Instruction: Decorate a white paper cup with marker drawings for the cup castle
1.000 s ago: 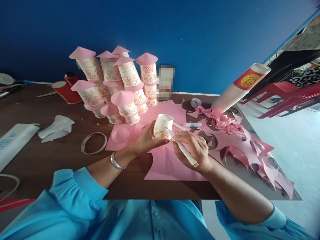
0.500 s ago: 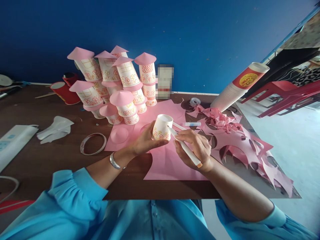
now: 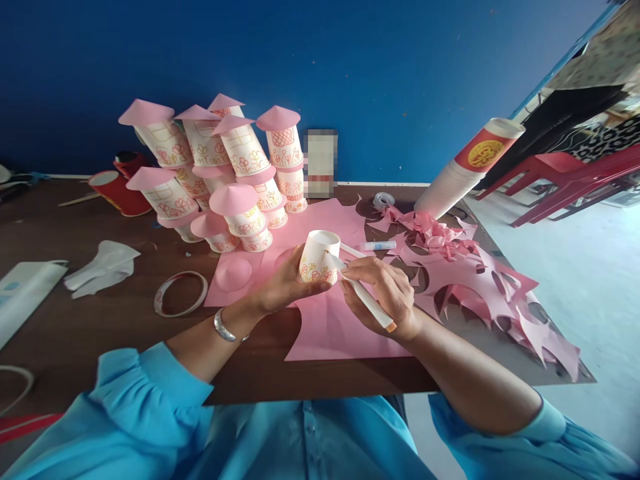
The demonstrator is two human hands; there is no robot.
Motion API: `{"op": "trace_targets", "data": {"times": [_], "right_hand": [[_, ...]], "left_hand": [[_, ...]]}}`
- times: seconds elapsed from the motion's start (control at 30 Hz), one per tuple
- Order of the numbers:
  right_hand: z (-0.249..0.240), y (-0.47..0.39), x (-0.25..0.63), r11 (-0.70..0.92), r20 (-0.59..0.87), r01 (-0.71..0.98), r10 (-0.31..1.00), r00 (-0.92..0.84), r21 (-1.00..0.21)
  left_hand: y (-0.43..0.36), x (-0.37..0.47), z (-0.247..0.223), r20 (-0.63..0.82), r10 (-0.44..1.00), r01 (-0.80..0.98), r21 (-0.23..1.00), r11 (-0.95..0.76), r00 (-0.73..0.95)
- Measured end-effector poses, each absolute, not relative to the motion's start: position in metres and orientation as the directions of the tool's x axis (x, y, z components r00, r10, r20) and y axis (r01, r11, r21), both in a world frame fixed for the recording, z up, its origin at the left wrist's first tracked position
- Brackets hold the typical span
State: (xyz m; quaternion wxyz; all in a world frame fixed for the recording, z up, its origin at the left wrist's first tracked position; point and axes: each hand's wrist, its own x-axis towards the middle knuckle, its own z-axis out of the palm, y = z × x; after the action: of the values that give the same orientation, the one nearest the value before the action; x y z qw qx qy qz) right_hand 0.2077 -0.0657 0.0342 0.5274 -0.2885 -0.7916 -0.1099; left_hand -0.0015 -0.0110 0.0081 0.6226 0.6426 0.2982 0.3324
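My left hand grips a white paper cup from its left side, with the thumb under the front. Red and yellow flowers are drawn round the lower part of the cup, and its open rim faces up. Closed round a white marker with an orange end, my right hand holds the tip against the upper front of the cup. Another thin white stick shows behind the right fingers. Pink paper lies beneath both hands.
Stacked decorated cups with pink cone roofs stand behind on the left. A tall cup stack leans at the right, near pink scraps. A tape roll, a glue stick and crumpled white paper lie around.
The marker tip has moved left from the cup's right edge onto its front surface, where a small mark shows. The whole view has shifted slightly.
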Motion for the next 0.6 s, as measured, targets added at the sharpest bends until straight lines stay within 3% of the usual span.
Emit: {"op": "trace_targets", "data": {"times": [0.6], "right_hand": [[0.0344,-0.0656,0.2121,0.780,0.885,0.592,0.405,-0.229,-0.204]], "left_hand": [[-0.0088,-0.0052,0.0053,0.057,0.739,-0.178,0.980,0.087,0.672]]}}
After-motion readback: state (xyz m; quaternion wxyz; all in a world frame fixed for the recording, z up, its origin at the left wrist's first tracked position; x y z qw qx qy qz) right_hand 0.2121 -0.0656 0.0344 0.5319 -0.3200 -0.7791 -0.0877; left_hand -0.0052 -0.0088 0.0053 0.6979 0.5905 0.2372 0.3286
